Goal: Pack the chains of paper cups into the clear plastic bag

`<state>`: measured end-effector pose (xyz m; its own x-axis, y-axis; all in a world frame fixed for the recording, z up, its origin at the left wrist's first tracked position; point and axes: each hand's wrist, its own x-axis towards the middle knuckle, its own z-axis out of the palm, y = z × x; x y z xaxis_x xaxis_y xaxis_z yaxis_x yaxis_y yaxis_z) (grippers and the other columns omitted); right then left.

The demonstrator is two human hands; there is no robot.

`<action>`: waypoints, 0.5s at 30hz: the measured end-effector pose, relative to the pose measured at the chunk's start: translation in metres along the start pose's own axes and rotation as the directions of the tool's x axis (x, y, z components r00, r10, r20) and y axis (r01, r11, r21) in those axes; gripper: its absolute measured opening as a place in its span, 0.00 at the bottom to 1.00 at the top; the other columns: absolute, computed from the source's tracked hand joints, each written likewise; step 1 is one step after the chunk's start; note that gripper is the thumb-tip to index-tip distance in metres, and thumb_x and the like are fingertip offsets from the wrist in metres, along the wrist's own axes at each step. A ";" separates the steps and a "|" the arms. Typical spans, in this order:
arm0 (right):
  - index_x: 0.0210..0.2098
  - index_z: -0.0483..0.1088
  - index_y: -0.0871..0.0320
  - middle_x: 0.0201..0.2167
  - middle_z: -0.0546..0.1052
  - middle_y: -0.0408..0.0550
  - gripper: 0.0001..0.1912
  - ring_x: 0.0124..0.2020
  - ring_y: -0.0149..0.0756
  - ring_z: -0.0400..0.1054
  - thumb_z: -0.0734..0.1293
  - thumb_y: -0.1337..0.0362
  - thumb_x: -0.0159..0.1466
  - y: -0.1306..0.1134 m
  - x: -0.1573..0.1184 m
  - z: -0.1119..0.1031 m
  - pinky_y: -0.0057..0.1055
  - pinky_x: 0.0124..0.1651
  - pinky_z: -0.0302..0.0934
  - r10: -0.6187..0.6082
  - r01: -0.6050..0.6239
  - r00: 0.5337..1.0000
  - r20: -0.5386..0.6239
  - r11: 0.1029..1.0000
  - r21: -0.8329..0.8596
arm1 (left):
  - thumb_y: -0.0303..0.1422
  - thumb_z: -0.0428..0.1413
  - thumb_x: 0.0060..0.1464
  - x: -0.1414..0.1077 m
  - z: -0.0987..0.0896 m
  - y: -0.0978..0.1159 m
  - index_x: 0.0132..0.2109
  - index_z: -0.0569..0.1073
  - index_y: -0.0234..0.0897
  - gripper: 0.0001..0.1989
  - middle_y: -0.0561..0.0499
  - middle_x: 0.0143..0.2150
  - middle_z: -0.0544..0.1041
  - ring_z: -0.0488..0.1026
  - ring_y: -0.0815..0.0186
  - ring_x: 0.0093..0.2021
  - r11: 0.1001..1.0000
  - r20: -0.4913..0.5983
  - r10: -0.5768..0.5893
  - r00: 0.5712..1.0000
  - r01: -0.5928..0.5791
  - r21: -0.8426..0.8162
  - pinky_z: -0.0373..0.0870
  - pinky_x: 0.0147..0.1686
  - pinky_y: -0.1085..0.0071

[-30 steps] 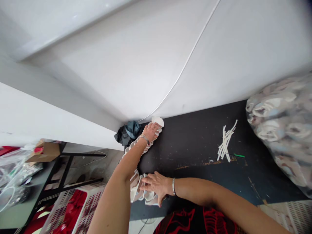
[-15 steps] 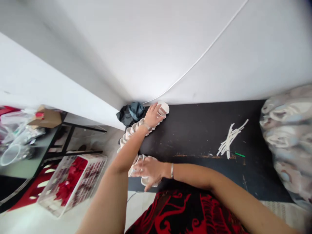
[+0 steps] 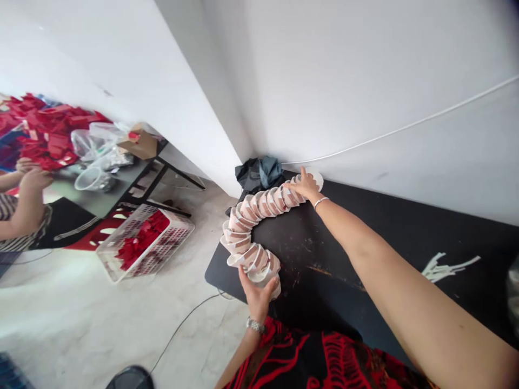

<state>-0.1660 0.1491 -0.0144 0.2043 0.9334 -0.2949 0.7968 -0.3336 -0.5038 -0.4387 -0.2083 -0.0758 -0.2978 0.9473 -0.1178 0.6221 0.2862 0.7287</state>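
Note:
A curved row of nested pinkish-white cup-like pieces (image 3: 263, 205) with brownish bands lies along the left end of the black table (image 3: 292, 243). I cannot make out their exact kind. My left hand (image 3: 257, 294), with a watch on its wrist, is at the near end, thumb and fingers spread around the last pieces. Reaching across to the far end by the wall, my right hand (image 3: 306, 187) lies over the row, thumb and a finger apart, the other fingers partly hidden. A pale piece (image 3: 315, 178) shows just beyond it.
A dark cloth bundle (image 3: 259, 172) sits in the wall corner. White strips (image 3: 446, 267) lie on the table's right. Left on the floor stands a white basket (image 3: 178, 232) of red pieces. Behind it, a co-worker's hands (image 3: 34, 173) are near a red heap (image 3: 52, 127).
My view has turned left. My hands have traded ends: the left moved from the far end to the near one, the right from near to far. The row now joins into one curve.

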 end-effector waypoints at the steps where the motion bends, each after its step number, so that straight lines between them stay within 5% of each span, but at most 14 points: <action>1: 0.78 0.43 0.52 0.74 0.55 0.67 0.64 0.69 0.68 0.56 0.69 0.27 0.55 -0.008 0.000 0.008 0.60 0.66 0.54 -0.009 0.009 1.000 -0.004 0.998 -0.061 | 0.45 0.69 0.52 0.005 0.009 0.004 0.78 0.33 0.47 0.63 0.34 0.76 0.53 0.56 0.42 0.76 1.000 -0.066 -0.014 0.998 0.015 0.005 0.61 0.72 0.39; 4: 0.76 0.52 0.50 0.76 0.49 0.65 0.58 0.69 0.70 0.54 0.69 0.28 0.57 -0.020 -0.001 0.022 0.66 0.67 0.49 -0.061 0.059 0.998 -0.001 0.977 -0.202 | 0.41 0.71 0.48 0.025 0.007 0.001 0.77 0.42 0.47 0.61 0.35 0.76 0.51 0.49 0.41 0.78 0.999 -0.096 0.042 0.994 -0.041 0.016 0.56 0.74 0.39; 8: 0.73 0.58 0.48 0.76 0.48 0.62 0.49 0.70 0.69 0.54 0.68 0.32 0.60 -0.012 0.002 0.020 0.65 0.66 0.52 -0.107 0.121 0.992 0.068 0.960 -0.253 | 0.44 0.68 0.52 0.041 -0.036 -0.027 0.77 0.44 0.53 0.55 0.40 0.78 0.51 0.57 0.42 0.75 0.994 -0.011 0.085 0.996 -0.086 -0.063 0.67 0.70 0.43; 11: 0.74 0.58 0.46 0.77 0.48 0.61 0.47 0.71 0.68 0.53 0.67 0.32 0.62 -0.007 0.002 0.018 0.65 0.66 0.52 -0.125 0.139 0.990 0.073 0.957 -0.253 | 0.51 0.66 0.54 0.056 -0.062 -0.039 0.78 0.42 0.53 0.55 0.40 0.80 0.44 0.67 0.42 0.70 0.980 -0.019 -0.078 0.997 0.073 -0.184 0.74 0.65 0.47; 15: 0.74 0.57 0.47 0.76 0.48 0.62 0.49 0.70 0.69 0.52 0.63 0.28 0.62 -0.010 -0.005 0.024 0.66 0.66 0.50 -0.132 0.133 0.991 0.022 0.957 -0.257 | 0.54 0.64 0.56 0.090 -0.066 -0.029 0.78 0.44 0.47 0.54 0.37 0.80 0.46 0.70 0.44 0.68 0.937 -0.057 -0.282 0.958 0.262 -0.231 0.75 0.63 0.51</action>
<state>-0.1882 0.1442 -0.0271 0.0851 0.9662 -0.2434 0.9361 -0.1612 -0.3126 -0.5313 -0.1410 -0.0626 -0.5020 0.8183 -0.2799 0.3376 0.4834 0.8077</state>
